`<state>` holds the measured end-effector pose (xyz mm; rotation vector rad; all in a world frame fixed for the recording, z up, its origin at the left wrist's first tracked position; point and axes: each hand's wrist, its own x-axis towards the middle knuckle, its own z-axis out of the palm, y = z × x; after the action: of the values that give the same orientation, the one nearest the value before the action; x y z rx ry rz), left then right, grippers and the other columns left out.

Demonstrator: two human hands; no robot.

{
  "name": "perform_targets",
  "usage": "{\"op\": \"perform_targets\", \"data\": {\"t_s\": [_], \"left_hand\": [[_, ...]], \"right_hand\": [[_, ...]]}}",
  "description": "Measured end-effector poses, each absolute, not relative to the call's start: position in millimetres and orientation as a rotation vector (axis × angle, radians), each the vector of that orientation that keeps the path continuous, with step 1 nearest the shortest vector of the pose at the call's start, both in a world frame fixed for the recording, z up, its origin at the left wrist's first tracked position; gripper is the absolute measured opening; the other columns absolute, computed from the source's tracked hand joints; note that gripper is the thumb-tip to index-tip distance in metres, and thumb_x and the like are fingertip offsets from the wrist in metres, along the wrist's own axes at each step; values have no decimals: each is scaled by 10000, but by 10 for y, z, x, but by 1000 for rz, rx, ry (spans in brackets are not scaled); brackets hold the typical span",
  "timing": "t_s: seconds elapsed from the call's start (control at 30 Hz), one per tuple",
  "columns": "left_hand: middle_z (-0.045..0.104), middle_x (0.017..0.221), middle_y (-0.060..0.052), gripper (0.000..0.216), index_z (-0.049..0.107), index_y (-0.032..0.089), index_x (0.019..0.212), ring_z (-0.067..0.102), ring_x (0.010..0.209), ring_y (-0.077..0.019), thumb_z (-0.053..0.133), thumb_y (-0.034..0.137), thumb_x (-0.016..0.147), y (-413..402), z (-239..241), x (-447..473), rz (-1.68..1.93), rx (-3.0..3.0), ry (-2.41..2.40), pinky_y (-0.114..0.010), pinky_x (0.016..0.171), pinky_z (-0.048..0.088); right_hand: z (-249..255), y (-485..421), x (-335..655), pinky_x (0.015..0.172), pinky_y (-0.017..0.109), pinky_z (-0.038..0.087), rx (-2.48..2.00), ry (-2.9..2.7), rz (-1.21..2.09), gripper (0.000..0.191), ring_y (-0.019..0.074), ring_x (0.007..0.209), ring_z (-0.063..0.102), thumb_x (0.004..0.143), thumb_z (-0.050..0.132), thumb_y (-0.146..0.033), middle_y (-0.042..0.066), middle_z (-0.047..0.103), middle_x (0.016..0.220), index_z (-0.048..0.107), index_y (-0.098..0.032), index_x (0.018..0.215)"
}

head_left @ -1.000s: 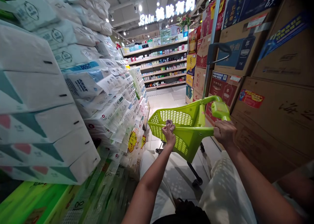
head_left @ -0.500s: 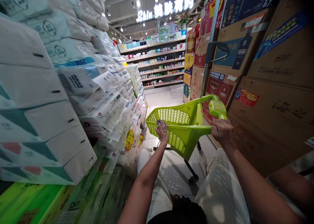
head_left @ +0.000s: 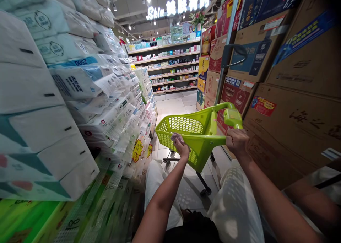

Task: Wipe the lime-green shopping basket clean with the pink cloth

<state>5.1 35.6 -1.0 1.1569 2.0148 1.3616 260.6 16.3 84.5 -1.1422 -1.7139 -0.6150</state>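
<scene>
A lime-green plastic shopping cart (head_left: pixel 191 129) stands in the aisle in front of me. My right hand (head_left: pixel 236 141) is closed round the cart's green handle near its right end. My left hand (head_left: pixel 181 146) rests on the near rim of the basket, fingers closed on a small greyish-purple cloth (head_left: pixel 176 137). The basket looks empty apart from that cloth at its rim. My legs in light trousers show below the cart.
Stacked packs of tissue and toilet paper (head_left: pixel 80 83) wall the left side. Piled cardboard cartons (head_left: pixel 293 104) and a grey upright pole (head_left: pixel 225 54) line the right. The tiled aisle floor (head_left: pixel 173 104) runs ahead to shelves of bottles (head_left: pixel 170 69) under a lit sign.
The cart and both hands have shifted slightly left and forward along the aisle. Both grips stay the same.
</scene>
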Motion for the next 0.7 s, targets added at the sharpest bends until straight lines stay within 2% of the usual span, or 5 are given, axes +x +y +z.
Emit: {"op": "perform_targets", "data": {"t_s": [0.13,0.23,0.37,0.57,0.7], "left_hand": [[452,1490,-266,675,463,83,1485,459,1450,-364,489,43,812,201,-20,170,1265,1408,2031,-488,1231,344],[463,1514,-250,664,489,98,1488,464,1442,-361,497,69,825,44,-84,415,1312,1650,1940,-488,1223,363],[531,1444,-227,658,494,123,1507,518,1360,-347,506,106,850,-56,-130,575,1359,1920,1748,-500,1194,396],[601,1242,-153,622,581,206,1456,585,1205,-275,476,61,861,160,-145,28,1331,1902,1813,-414,1119,468],[609,1246,-158,583,612,204,1420,593,1203,-286,499,61,866,328,-162,-345,1280,1765,2001,-430,1120,454]], "right_hand": [[841,178,2611,690,340,303,-1106,-1728,-629,218,179,604,462,780,468,-175,11,518,561,403,-234,581],[848,174,2626,713,343,320,-1079,-1742,-595,221,179,621,479,798,468,-173,16,542,580,418,-233,590],[845,175,2664,732,348,328,-1063,-1748,-563,223,184,637,472,814,462,-169,21,542,589,431,-236,604],[847,216,2731,723,345,332,-1044,-1770,-541,216,187,636,465,811,464,-167,21,528,585,443,-237,608],[867,266,2756,707,335,329,-1024,-1782,-562,223,178,613,468,808,457,-169,13,517,563,430,-236,596]]}}
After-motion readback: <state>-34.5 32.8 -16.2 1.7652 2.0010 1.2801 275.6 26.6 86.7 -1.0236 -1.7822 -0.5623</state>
